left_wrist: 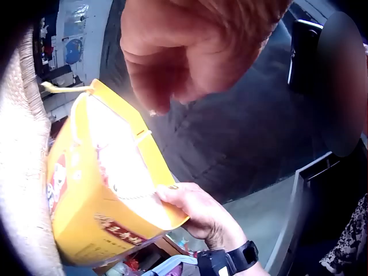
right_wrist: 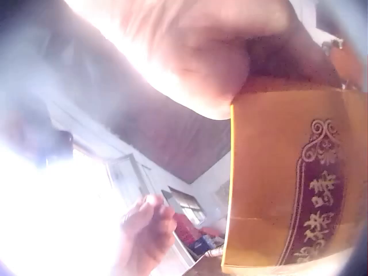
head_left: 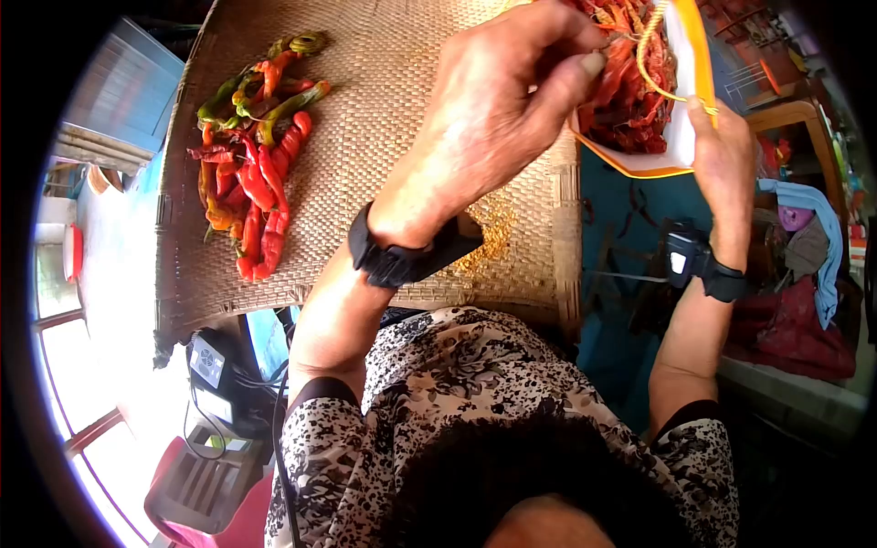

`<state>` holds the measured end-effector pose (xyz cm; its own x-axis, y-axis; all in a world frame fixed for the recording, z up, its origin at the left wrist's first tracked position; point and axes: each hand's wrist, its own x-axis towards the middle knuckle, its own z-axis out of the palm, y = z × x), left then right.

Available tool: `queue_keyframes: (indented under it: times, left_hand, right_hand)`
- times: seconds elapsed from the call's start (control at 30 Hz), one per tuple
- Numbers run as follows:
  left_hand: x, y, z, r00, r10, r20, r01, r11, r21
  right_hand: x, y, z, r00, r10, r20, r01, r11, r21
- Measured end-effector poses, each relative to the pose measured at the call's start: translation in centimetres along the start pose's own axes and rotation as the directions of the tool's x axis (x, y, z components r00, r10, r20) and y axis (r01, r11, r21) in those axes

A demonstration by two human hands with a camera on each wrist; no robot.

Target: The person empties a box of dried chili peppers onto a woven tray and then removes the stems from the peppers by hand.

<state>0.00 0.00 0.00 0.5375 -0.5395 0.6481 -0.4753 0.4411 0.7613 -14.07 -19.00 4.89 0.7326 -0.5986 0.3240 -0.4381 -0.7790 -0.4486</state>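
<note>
My right hand (head_left: 724, 155) grips the near rim of a yellow paper bag (left_wrist: 86, 213), thumb over the edge beside a twisted yellow cord handle (head_left: 647, 55). Dried red chilies (head_left: 630, 105) fill the bag, whose inside is white. My left hand (head_left: 498, 100) is raised beside the bag's mouth, its fingers curled and the thumb near the index fingertip. Nothing shows between those fingers in the left wrist view. Fresh red and green chilies (head_left: 260, 178) lie piled on a woven bamboo mat (head_left: 384, 55), left of my left hand.
Small yellow seeds (head_left: 493, 239) are scattered on the mat near its front edge. A plastic chair (head_left: 196, 484) and a small device with cables (head_left: 208, 361) stand at the lower left. Blue and dark red cloths (head_left: 795, 338) lie at the right.
</note>
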Motion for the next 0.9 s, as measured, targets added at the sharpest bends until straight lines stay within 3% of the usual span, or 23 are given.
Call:
queue_keyframes:
  times: [0.03, 0.07, 0.1, 0.17, 0.2, 0.23, 0.3, 0.33, 0.4, 0.5, 0.53, 0.57, 0.6, 0.63, 0.7, 0.77, 0.83, 0.87, 0.9]
  left_hand:
    - [0.9, 0.4, 0.6, 1.0, 0.023, -0.001, -0.023, 1.0, 0.012]
    - [1.6, 2.4, 1.2, 0.999, 0.033, 0.01, -0.034, 0.997, 0.071]
    - [0.5, 2.5, 0.8, 0.981, -0.174, 0.09, 0.172, 0.985, 0.029]
    - [3.5, 3.0, 0.2, 0.917, -0.298, 0.266, 0.294, 0.954, 0.057]
    - [4.4, 1.4, 1.6, 0.936, -0.315, 0.156, 0.311, 0.949, 0.048]
    - [5.2, -1.5, 2.6, 0.976, -0.204, 0.082, 0.214, 0.967, -0.136]
    - [5.7, -2.4, 3.3, 0.94, -0.321, 0.114, 0.34, 0.86, -0.38]
    - [5.4, -4.0, 3.9, 0.939, -0.324, 0.119, 0.344, 0.859, -0.379]
    - [4.1, -8.0, 5.2, 0.959, -0.21, -0.188, 0.145, 0.939, -0.311]
    - [2.8, -8.8, 3.7, 0.969, -0.203, -0.138, 0.149, 0.933, -0.326]
    - [2.5, -8.1, 3.4, 0.929, -0.342, -0.139, 0.255, 0.867, -0.427]
    - [2.4, -8.4, 1.9, 0.98, -0.035, -0.194, 0.027, 0.999, -0.043]
    - [2.0, -8.3, 0.9, 0.957, -0.244, -0.155, 0.193, 0.939, -0.285]
    - [1.5, -8.2, -0.1, 0.9, -0.432, -0.066, 0.345, 0.795, -0.5]
    - [0.9, -9.3, -1.9, 0.899, -0.422, -0.115, 0.342, 0.842, -0.416]
    - [-0.1, -8.2, -3.6, 0.837, -0.522, -0.164, 0.386, 0.775, -0.5]
    - [-1.5, -7.9, -4.9, 0.815, -0.556, -0.164, 0.387, 0.733, -0.56]
    - [-2.8, -8.7, -5.5, 0.934, -0.277, -0.225, 0.206, 0.934, -0.294]
    - [-4.0, -10.1, -6.1, 0.98, 0.037, -0.193, -0.037, 0.999, 0.005]
  right_hand:
    - [-0.3, -1.6, 0.4, 0.997, -0.062, -0.04, 0.054, 0.985, -0.166]
    - [-0.6, -2.6, 0.8, 0.994, -0.101, -0.03, 0.092, 0.972, -0.217]
    - [-3.5, -4.4, 1.7, 0.994, -0.074, 0.075, 0.088, 0.975, -0.206]
    - [-3.0, -4.2, 3.2, 0.952, -0.306, 0.003, 0.295, 0.914, -0.278]
    - [-2.7, -4.8, 3.7, 0.931, -0.364, 0.012, 0.347, 0.876, -0.335]
    - [-2.7, -5.2, 4.1, 0.899, -0.437, 0.009, 0.401, 0.816, -0.415]
    - [-3.1, -5.5, 5.0, 0.861, -0.508, 0.01, 0.451, 0.756, -0.474]
    - [-3.3, -5.7, 5.3, 0.857, -0.515, 0.014, 0.449, 0.733, -0.51]
    - [-3.7, -6.3, 5.9, 0.886, -0.461, 0.048, 0.42, 0.752, -0.508]
    - [-4.1, -6.8, 6.0, 0.917, -0.377, 0.128, 0.389, 0.782, -0.486]
    - [-4.5, -6.9, 5.5, 0.889, -0.456, 0.049, 0.446, 0.836, -0.319]
    - [-4.9, -6.8, 5.1, 0.856, -0.516, -0.043, 0.506, 0.851, -0.144]
    - [-5.3, -5.4, 5.1, 0.891, -0.444, -0.097, 0.453, 0.884, 0.111]
    - [-6.2, -4.3, 5.2, 0.944, -0.278, -0.179, 0.32, 0.906, 0.279]
    - [-7.2, 0.2, 5.2, 0.955, -0.153, -0.254, 0.227, 0.928, 0.296]
    - [-8.6, 5.9, 6.1, 0.99, 0.069, -0.125, -0.015, 0.921, 0.388]
    - [-9.4, 9.9, 8.6, 0.908, 0.416, 0.06, -0.334, 0.628, 0.703]
    - [-9.4, 10.1, 8.9, 0.85, 0.502, 0.159, -0.424, 0.471, 0.773]
    - [-8.8, 10.8, 9.4, 0.825, 0.503, 0.257, -0.449, 0.308, 0.839]
